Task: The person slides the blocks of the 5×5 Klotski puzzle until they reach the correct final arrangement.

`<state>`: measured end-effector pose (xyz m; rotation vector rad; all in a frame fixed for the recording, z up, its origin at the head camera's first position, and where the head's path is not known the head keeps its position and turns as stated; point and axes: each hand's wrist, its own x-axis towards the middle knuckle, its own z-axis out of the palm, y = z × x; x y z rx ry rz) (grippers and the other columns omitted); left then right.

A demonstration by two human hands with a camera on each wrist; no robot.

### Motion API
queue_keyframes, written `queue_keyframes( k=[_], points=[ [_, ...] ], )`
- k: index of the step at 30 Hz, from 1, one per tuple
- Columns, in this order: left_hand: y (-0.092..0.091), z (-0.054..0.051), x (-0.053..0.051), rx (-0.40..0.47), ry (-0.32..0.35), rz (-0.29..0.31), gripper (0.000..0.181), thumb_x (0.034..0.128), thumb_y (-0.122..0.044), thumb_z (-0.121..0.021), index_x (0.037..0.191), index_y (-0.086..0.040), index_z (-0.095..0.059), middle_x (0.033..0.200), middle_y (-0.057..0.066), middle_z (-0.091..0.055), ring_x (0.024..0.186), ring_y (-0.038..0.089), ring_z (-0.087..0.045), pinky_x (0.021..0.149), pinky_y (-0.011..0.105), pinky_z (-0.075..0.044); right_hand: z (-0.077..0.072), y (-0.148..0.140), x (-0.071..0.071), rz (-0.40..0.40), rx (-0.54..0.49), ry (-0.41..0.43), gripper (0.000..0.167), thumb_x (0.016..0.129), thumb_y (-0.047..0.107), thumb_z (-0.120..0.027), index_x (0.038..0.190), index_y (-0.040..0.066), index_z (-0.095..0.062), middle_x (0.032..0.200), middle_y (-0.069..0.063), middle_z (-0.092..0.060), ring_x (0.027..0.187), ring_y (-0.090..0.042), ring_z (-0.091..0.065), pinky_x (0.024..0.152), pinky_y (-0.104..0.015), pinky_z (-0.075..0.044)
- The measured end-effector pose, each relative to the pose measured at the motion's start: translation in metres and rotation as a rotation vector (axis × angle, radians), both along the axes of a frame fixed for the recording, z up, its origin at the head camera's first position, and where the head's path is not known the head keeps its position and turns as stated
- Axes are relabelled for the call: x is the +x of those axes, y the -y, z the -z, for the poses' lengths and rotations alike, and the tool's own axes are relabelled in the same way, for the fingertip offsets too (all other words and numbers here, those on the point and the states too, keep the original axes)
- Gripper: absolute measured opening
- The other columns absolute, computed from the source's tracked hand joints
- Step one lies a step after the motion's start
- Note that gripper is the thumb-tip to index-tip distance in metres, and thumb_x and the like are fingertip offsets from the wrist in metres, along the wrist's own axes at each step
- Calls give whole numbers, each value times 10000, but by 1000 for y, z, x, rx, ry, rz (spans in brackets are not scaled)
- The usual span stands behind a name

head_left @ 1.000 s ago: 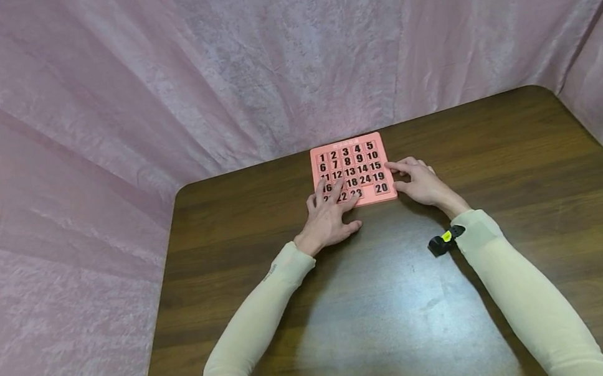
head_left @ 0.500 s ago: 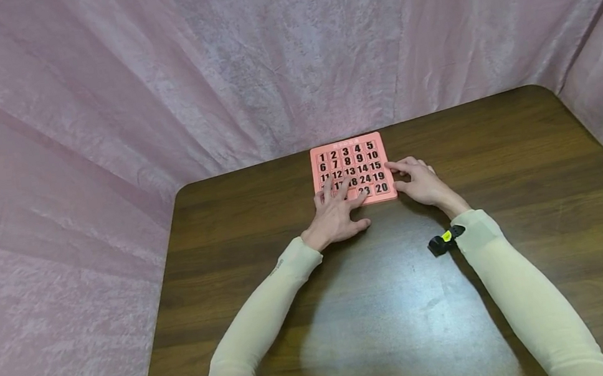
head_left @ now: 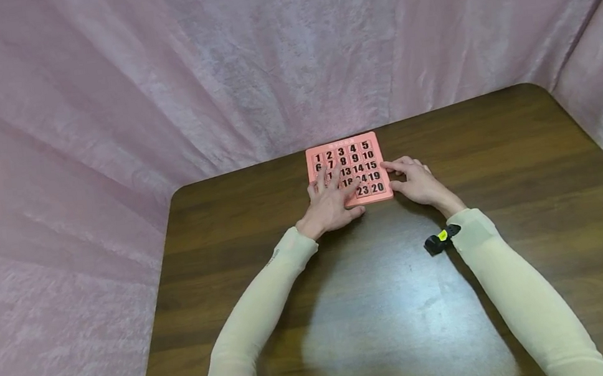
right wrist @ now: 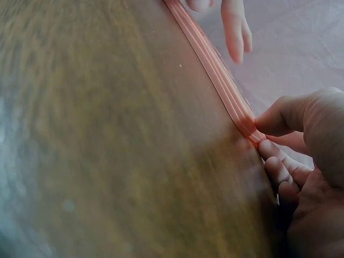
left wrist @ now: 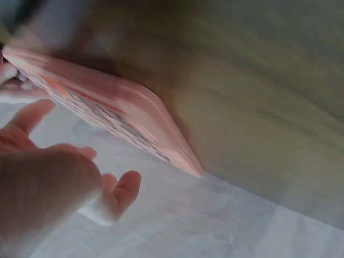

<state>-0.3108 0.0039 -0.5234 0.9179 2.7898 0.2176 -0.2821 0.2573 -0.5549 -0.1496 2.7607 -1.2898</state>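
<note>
A pink number board (head_left: 353,149) lies flat near the table's back edge, its numbered tiles facing up. Over its lower-left part is my left hand (head_left: 328,208), fingers spread and hiding several tiles; whether the fingertips touch is unclear. My right hand (head_left: 420,185) has its thumb and index finger against the board's right edge. The left wrist view shows the left hand (left wrist: 48,183) beside the tile face of the board (left wrist: 134,107), fingers slightly bent. In the right wrist view, the right hand (right wrist: 317,145) touches the board's (right wrist: 215,70) corner with its thumb.
The brown wooden table (head_left: 218,242) has rounded back corners. Pink curtains (head_left: 285,58) hang behind it and at both sides. A black device (head_left: 437,243) with a yellow mark is strapped at the right wrist.
Tile 23 has shifted one place right, beside 20. After moving right along the bottom row, my left hand has moved up the board. My right hand keeps its place at the edge.
</note>
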Motion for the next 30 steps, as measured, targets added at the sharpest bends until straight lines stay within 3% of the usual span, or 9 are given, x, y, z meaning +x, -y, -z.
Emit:
queue_keyframes(
  k=[4, 9, 17, 24, 30],
  points=[
    [6, -3, -1, 66, -53, -36, 562, 1059, -485, -635, 1572, -257, -616, 1847, 128, -193, 1709, 475, -20, 1279, 699, -187, -4, 2, -2, -10, 6, -4, 571, 1072, 130, -613, 1627, 47, -505, 1428, -250, -564, 1304, -411, -479, 1114, -592, -273],
    [6, -3, 6, 64, -83, 39, 483, 1061, -468, -649, 1481, -237, -710, 1815, 116, -301, 1701, 489, -60, 1287, 706, -197, -8, 3, -2, -5, 8, -9, 571, 1078, 132, -609, 1630, 43, -498, 1450, -254, -554, 1316, -412, -473, 1101, -592, -272],
    [3, -1, 11, -27, -51, 43, 564, 1063, -538, -640, 1575, -305, -609, 1846, 65, -220, 1716, 452, -17, 1307, 663, -195, -5, 3, -1, -5, 2, 7, 575, 1077, 128, -608, 1635, 51, -494, 1473, -253, -551, 1350, -423, -466, 1120, -597, -266],
    [3, 5, 14, -19, 6, 40, 619, 1059, -543, -648, 1626, -320, -536, 1860, 63, -168, 1715, 459, 8, 1301, 672, -194, -1, 0, 2, 1, 10, 11, 575, 1079, 134, -600, 1637, 50, -490, 1459, -260, -550, 1330, -428, -467, 1135, -622, -267],
    [4, 6, 10, -28, 40, 49, 669, 1064, -554, -631, 1674, -345, -452, 1868, 86, -100, 1712, 461, 31, 1295, 698, -181, 1, 0, -1, 7, 11, 12, 569, 1081, 135, -602, 1635, 56, -496, 1456, -251, -555, 1329, -418, -478, 1137, -613, -271]
  ],
)
